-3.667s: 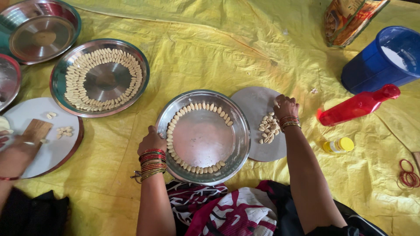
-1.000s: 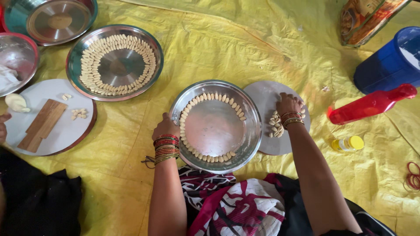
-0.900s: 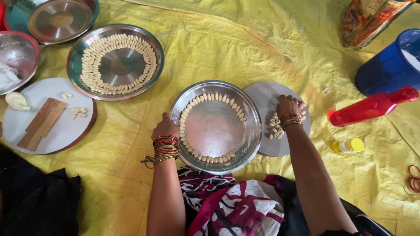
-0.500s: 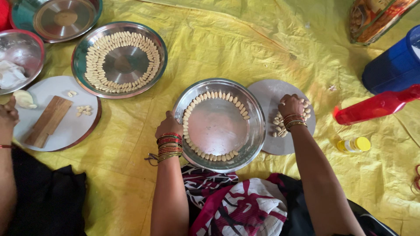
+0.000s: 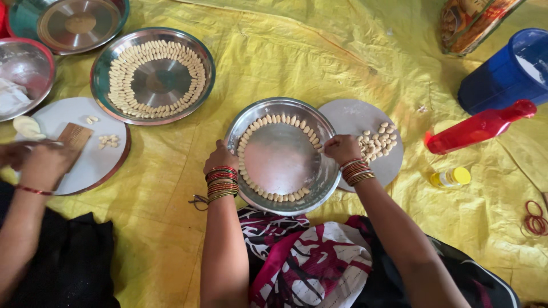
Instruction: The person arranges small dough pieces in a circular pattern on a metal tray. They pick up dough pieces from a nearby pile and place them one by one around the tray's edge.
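Round steel plate [image 5: 282, 154] near the front edge of the yellow floor sheet [image 5: 319, 57], ringed inside its rim by a single row of small pale dough pieces [image 5: 274, 120], with a gap on the right side. Left hand [image 5: 218, 158] resting closed against the plate's left rim, steadying it. Right hand [image 5: 341, 149] at the right rim, fingers curled as if pinching one piece, though none visible between them, so grip contents impossible to tell. Just right of the plate, touching or slightly tucked under its rim, a flat grey round board [image 5: 357, 117] carrying a loose heap of the same shaped pieces [image 5: 377, 142]. Best practice for the placing step, by judgement: one piece at a time, set end to end against the rim, spacing matched to the neighbours, plate held firm against sliding. Toward the far left corner, a second steel plate [image 5: 197, 54] filled with several rings of pieces. At the left edge, another person's hand [image 5: 43, 165] over a wooden block [image 5: 74, 136] on a white round board [image 5: 100, 162]. At the right edge, a red plastic bottle [image 5: 476, 126] lying on its side and a blue bucket [image 5: 502, 77].
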